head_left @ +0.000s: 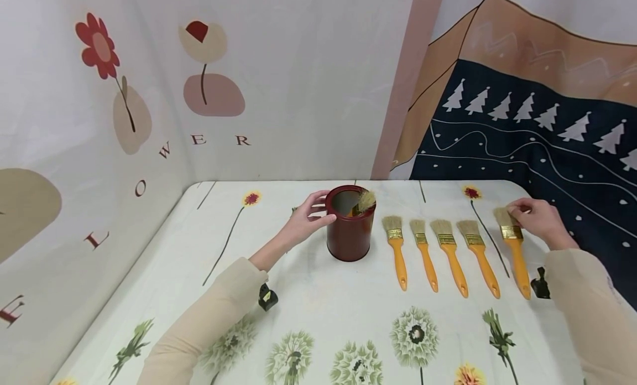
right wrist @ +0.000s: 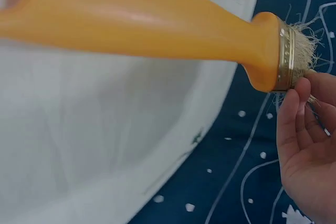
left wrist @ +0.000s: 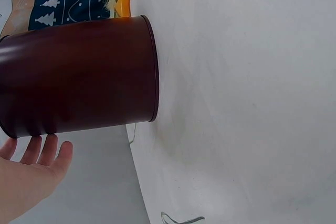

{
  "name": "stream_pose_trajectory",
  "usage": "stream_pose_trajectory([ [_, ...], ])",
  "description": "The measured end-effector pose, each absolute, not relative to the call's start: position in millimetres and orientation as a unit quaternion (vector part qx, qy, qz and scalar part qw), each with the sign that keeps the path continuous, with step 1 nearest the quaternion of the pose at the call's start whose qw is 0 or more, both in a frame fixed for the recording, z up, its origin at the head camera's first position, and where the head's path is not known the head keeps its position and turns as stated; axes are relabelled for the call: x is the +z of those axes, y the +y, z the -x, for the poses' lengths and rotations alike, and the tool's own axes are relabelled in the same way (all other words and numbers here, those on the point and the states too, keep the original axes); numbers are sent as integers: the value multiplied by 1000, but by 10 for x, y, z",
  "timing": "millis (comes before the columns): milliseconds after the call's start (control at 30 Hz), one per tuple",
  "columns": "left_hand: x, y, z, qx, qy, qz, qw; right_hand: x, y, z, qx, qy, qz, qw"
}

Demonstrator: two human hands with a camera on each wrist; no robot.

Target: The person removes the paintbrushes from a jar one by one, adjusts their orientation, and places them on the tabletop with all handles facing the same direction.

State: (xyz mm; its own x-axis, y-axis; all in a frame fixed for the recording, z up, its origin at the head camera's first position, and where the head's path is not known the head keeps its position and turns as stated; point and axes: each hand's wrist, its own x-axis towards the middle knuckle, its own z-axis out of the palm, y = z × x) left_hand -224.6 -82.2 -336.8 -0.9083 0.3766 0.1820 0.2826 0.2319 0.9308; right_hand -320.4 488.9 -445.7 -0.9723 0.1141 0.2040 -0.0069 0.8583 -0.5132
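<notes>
Our right hand [head_left: 539, 220] pinches the far bristle end of the rightmost brush [head_left: 515, 250]; handle runs near. Left hand [head_left: 306, 218] fingers spread on the can [head_left: 350, 224].

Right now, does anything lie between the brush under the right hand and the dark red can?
Yes. Four other orange-handled brushes lie in a row on the table between the rightmost brush, whose bristle end the right hand touches, and the dark red can, which the left hand touches.
</notes>
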Motion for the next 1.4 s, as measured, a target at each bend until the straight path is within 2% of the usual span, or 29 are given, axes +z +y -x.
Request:
stream_pose_trajectory([
  [100, -3370, -825, 2244, 584, 783, -210, 41, -4411, 4749, 3133, 253, -959, 38, 119],
  [367, -3378, -828, 2245, 583, 784, -209, 39, -3952, 4115, 2712, 256, -958, 60, 111],
  [600, -3378, -826, 2241, 581, 784, -215, 37, -3903, 3945, 2603, 242, -961, 65, 118],
  [1000, -3373, -825, 2243, 582, 783, -217, 38, -3956, 3999, 2669, 254, -958, 93, 100],
  [1233, -3367, -827, 2235, 581, 784, -214, 39, -4245, 4257, 3031, 279, -946, 26, 163],
  [1400, -3362, -827, 2230, 581, 785, -214, 38, -4426, 4218, 3251, 279, -941, -8, 190],
])
